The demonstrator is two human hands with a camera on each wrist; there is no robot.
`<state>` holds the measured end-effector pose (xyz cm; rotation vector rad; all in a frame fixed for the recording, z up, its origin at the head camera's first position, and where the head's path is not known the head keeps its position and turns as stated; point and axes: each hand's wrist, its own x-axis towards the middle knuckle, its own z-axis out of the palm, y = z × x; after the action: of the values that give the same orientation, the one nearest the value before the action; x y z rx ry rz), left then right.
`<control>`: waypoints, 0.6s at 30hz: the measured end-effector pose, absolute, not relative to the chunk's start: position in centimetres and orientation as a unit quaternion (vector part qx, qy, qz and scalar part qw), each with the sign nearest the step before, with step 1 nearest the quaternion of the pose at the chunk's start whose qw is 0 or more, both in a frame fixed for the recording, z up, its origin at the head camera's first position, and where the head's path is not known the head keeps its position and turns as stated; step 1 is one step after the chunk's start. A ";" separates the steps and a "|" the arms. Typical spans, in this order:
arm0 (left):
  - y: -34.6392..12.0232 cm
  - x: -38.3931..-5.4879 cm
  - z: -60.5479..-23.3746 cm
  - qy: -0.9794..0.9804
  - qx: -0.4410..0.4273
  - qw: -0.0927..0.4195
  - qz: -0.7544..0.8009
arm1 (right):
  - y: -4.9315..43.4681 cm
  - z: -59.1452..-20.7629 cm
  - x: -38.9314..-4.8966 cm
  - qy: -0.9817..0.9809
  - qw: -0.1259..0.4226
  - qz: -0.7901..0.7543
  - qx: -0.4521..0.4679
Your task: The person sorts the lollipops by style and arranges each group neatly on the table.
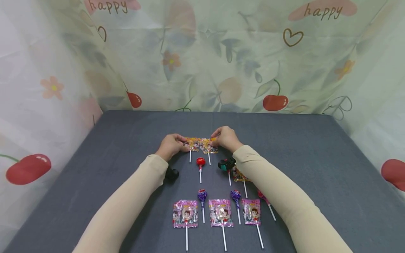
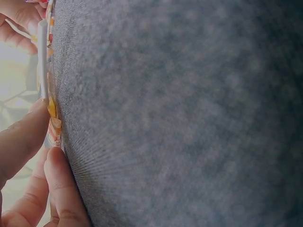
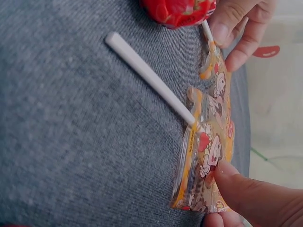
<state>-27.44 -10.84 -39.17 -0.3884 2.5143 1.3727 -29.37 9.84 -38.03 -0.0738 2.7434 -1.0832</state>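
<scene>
Two flat lollipops in orange cartoon wrappers lie side by side toward the far part of the table, sticks pointing to the near side. My left hand (image 1: 172,146) pinches the outer edge of the left orange lollipop (image 1: 192,144) between thumb and fingers. At the far right corner of the right orange lollipop (image 1: 207,146), my right hand (image 1: 228,138) pinches its wrapper, thumb on top in the right wrist view. The wrappers' inner edges meet or nearly meet. Just nearer stands out a round red lollipop (image 1: 200,161), its wrapper also showing in the right wrist view.
Under the right forearm, a third orange lollipop (image 1: 241,175) and a red one (image 1: 229,177) are partly hidden. Nearer lie purple round lollipops (image 1: 202,195) (image 1: 235,195), a pinkish-red one (image 1: 262,195) and flat pink-wrapped lollipops (image 1: 185,213) in a row. A patterned curtain (image 1: 209,70) hangs behind the grey table (image 1: 126,130).
</scene>
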 end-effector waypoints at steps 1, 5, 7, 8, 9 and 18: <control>-10.8 -27.5 -39.2 0.863 -0.133 0.125 0.471 | 9.9 -38.0 -29.4 0.926 0.097 -0.365 -0.025; -10.8 -27.5 -39.2 0.864 -0.133 0.123 0.470 | 9.9 -38.0 -29.4 0.924 0.101 -0.367 -0.026; -10.8 -27.5 -39.2 0.863 -0.135 0.122 0.470 | 10.0 -37.9 -29.4 0.924 0.102 -0.367 -0.027; -10.8 -27.5 -39.2 0.864 -0.136 0.123 0.470 | 10.0 -37.9 -29.4 0.924 0.102 -0.367 -0.028; -10.8 -27.5 -39.2 0.864 -0.136 0.123 0.469 | 10.1 -37.9 -29.4 0.924 0.103 -0.368 -0.028; -10.8 -27.3 -39.1 0.866 -0.127 0.119 0.469 | 10.1 -37.9 -29.5 0.925 0.109 -0.364 -0.023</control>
<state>-27.28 -10.82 -39.11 -0.3718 2.5314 1.3718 -29.45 10.14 -37.92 -0.0672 2.7192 -1.0692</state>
